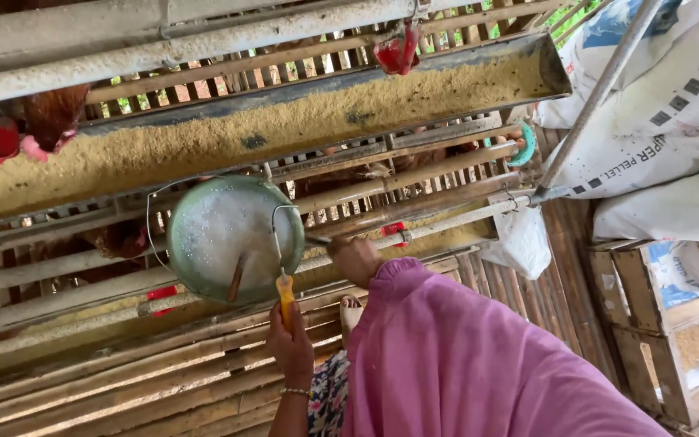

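White feed sacks (657, 105) stacked upper right.

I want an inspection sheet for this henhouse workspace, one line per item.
Surface: bamboo slat floor, bare.
Job's things: green pail with whitish contents and a stick; feed trough full of yellowish feed.
Clutter: white plastic bag hanging from a rail.
Hands: left hand grips the pail's yellow handle grip; right hand at the lower cage rail, grasp unclear.
Cables: nothing seen.
Surroundings: brown hens behind slats, white sacks, wooden crates.
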